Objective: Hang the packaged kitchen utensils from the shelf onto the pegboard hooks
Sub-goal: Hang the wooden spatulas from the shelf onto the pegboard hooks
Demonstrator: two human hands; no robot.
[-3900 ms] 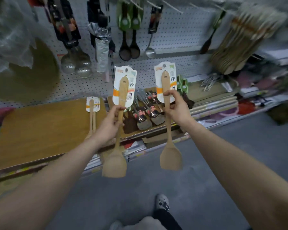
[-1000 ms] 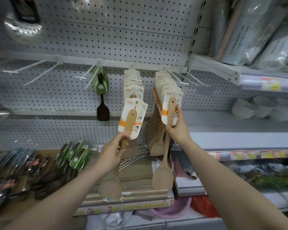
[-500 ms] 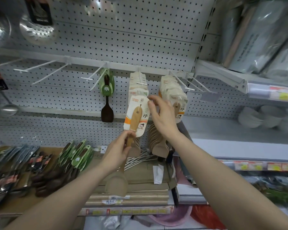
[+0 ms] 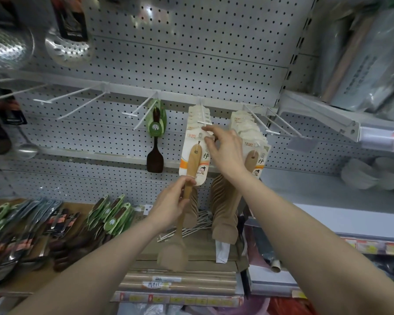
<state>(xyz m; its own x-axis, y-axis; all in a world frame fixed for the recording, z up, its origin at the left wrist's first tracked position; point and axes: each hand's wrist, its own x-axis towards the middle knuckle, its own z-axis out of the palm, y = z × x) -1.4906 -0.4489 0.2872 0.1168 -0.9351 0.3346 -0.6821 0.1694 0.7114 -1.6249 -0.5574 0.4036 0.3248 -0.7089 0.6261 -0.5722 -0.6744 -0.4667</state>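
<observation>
- The left hand curls its grip round the pale handle of a wooden spatula, whose blade hangs blurred below.
- The spatula's white-and-orange backing card sits just under the pegboard hook, in front of the carded spatulas hanging there.
- The right hand apparently pinches the card's top edge, right of the hook tip.
</observation>
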